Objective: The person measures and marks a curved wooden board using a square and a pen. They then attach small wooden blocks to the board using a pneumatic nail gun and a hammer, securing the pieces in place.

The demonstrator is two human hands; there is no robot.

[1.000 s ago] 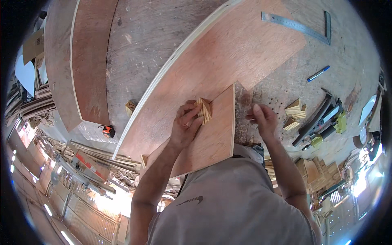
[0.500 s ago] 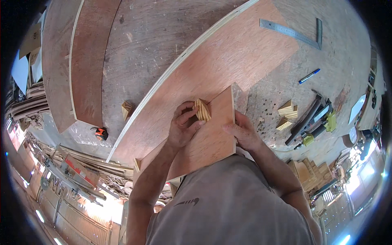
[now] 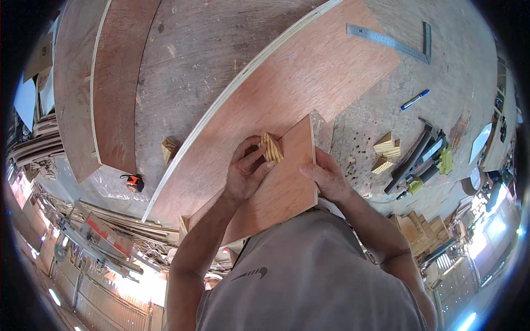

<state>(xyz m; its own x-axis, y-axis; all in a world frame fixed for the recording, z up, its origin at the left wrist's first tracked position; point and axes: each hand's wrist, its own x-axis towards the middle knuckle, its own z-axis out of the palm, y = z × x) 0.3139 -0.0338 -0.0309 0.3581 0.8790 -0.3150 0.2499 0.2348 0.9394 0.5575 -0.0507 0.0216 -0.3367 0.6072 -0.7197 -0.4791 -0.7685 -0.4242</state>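
Observation:
My left hand (image 3: 245,171) grips a small striped wooden block (image 3: 271,148) between thumb and fingers. That block sits against the inner face of a plywood board (image 3: 276,190), at the corner where it meets a long plywood panel (image 3: 276,88) lying on the workbench. My right hand (image 3: 329,175) is closed over the right edge of the tilted plywood board, thumb on its face and fingers behind, mostly hidden. Another small wooden block (image 3: 184,222) shows beside my left forearm, at the board's far left end.
A metal try square (image 3: 389,41) lies across the panel's right end. Right of it rest a blue marker (image 3: 415,100), cut wood blocks (image 3: 386,146), a hammer (image 3: 411,157) and a yellow-green nail gun (image 3: 444,160). Left are a tape measure (image 3: 132,182), a wood block (image 3: 168,149) and another panel (image 3: 116,83).
The whole view has shifted slightly. Both hands keep their grips, and the block and boards stay in the same arrangement.

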